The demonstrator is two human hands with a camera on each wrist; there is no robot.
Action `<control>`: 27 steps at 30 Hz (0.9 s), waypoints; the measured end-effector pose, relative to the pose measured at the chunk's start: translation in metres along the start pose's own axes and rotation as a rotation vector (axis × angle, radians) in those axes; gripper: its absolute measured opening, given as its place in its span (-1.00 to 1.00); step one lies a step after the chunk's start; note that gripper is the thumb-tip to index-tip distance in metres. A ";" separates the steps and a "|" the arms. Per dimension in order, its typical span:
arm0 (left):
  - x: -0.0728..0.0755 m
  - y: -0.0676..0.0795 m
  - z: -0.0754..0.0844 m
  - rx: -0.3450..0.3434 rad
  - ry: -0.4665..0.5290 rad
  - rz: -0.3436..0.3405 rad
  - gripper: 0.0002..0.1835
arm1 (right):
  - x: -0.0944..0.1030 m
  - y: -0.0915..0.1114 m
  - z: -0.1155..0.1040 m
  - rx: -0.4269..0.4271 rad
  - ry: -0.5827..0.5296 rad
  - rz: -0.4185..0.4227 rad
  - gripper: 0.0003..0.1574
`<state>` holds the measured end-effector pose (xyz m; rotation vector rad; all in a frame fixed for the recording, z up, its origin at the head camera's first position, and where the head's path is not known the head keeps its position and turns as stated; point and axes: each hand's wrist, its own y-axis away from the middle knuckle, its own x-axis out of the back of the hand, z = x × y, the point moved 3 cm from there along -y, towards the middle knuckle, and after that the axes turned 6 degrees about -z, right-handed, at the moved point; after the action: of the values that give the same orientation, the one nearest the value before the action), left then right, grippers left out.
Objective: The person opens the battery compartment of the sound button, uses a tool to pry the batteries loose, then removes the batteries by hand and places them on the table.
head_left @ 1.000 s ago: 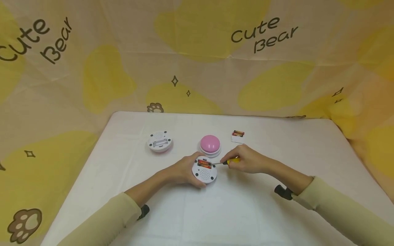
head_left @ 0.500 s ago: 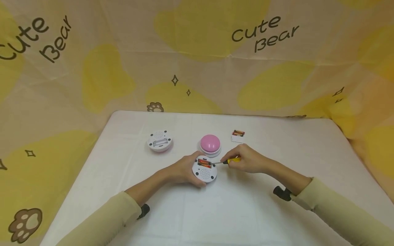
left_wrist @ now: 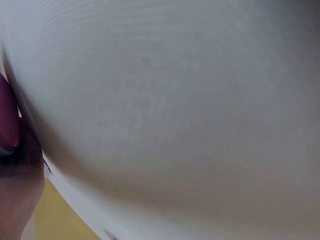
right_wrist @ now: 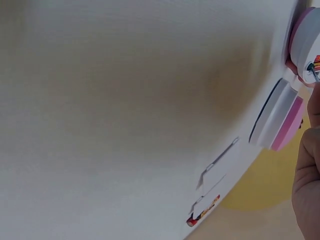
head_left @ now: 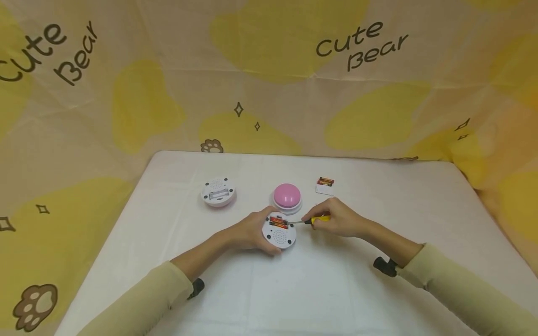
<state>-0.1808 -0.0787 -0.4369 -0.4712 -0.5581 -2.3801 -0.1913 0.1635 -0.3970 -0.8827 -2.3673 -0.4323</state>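
My left hand (head_left: 251,231) grips a round white button buzzer (head_left: 280,239) by its left edge, underside up. Two red-and-black batteries (head_left: 279,222) lie side by side in its open compartment. Between thumb and fingers of my right hand (head_left: 336,218) is a screwdriver with a yellow-and-black handle (head_left: 321,219). Its thin metal shaft points left, the tip at the right end of the compartment; whether it touches a battery is too small to tell. In the left wrist view the buzzer's pink side (left_wrist: 8,115) shows at the edge, against the fingers.
Just behind the held buzzer stands another, pink dome (head_left: 287,195) up. Further left, an upturned buzzer (head_left: 218,193) shows a bare battery compartment. Batteries (head_left: 325,180) lie by a flat white piece (head_left: 324,190) at back right. A patterned cloth (head_left: 269,84) hangs behind the white table (head_left: 294,298).
Hardly anything differs. Both hands keep their grips, and the screwdriver tip stays at the compartment's right end with only tiny shifts of the right hand and the buzzer.
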 end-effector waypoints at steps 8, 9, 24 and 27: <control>0.001 0.000 0.000 0.005 0.003 0.003 0.00 | -0.004 0.002 0.007 -0.010 -0.078 0.024 -0.71; 0.001 0.000 0.000 0.007 0.004 0.003 0.00 | -0.005 0.002 0.008 -0.011 -0.085 0.025 -0.71; 0.000 0.000 0.001 0.003 -0.006 0.019 -0.01 | -0.007 0.005 0.016 0.017 -0.178 0.052 -0.70; 0.000 0.000 0.001 0.002 -0.005 0.016 0.00 | -0.006 0.005 0.017 0.026 -0.190 0.059 -0.69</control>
<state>-0.1807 -0.0785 -0.4363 -0.4787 -0.5562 -2.3638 -0.1910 0.1722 -0.4140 -1.0181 -2.5046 -0.3059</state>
